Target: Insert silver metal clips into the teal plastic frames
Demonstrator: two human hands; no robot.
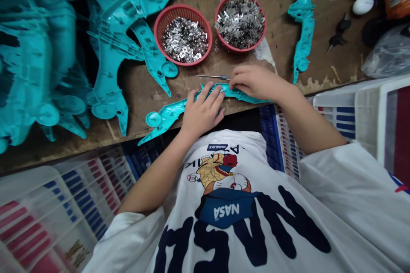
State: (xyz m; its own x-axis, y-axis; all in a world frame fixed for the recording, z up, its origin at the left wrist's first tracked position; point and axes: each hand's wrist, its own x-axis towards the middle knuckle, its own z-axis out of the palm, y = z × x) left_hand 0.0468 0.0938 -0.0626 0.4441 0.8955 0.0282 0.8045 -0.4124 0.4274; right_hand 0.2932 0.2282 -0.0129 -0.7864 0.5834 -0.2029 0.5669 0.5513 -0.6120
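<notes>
At the far left of the wooden table I see a heap of turquoise parts, and nearer the middle the left hand, half open with fingers spread, lies on a long turquoise piece along the table's near edge. Beyond it sit two red baskets of small metal bits, while the right hand, fingers curled, touches the piece's right part beside a thin screwdriver; whether it grips anything, I cannot tell.

Both hands touch a teal plastic part
</notes>
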